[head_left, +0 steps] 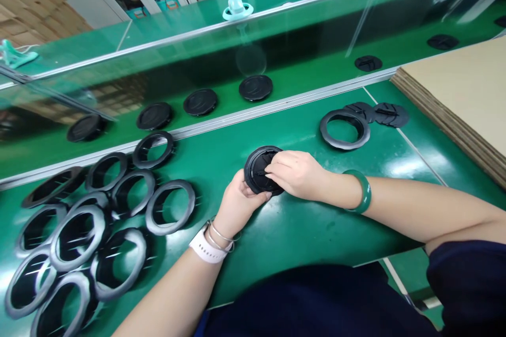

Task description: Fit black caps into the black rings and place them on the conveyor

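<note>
My left hand [237, 202] grips the lower left edge of a round black ring [250, 176], thumb in front and fingers around its side. A black disc [258, 160] sits in the ring's opening; whether it is fully seated I cannot tell. With fingertips pinched together, my right hand [296, 172] is closed on the middle of the disc, covering part of its raised detail. To the right lies a loose black ring [345, 130], and by it are two flat black discs with raised ridges, one a ridged disc [391, 115] and the other a partly covered disc [360, 110].
Many loose black rings [171, 206] cluster on the left of the green table [316, 242]. Behind a metal rail, the green belt [308, 81] carries several black round pieces [256, 87]. Cardboard sheets [462, 89] are stacked at right. A small fan [236, 5] stands at the back.
</note>
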